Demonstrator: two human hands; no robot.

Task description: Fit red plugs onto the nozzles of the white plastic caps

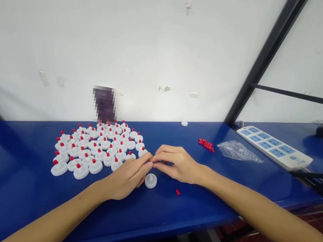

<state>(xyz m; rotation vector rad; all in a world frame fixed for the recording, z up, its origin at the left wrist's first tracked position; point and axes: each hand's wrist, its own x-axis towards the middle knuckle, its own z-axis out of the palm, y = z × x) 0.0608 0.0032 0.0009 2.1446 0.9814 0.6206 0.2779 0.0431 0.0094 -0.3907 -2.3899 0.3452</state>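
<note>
My left hand point(128, 175) and my right hand point(176, 163) meet fingertip to fingertip above the table, both closed in a pinch. Whatever lies between the fingers is hidden. Just below them a white round cap point(151, 181) with a bare spout stands on the blue table point(144, 218). To its right lies one loose red tip point(177, 192). Left of my hands, many white round caps point(80, 172) with red tips stand close together. Farther back on the right is a small pile of red tips point(206, 144).
A clear plastic bag point(239, 151) lies beside the red pile, with a white power strip point(274, 147) behind it. A small white piece point(184, 123) sits by the wall. A blurred dark object point(105, 105) leans there too. A black metal frame post point(263, 64) rises at right.
</note>
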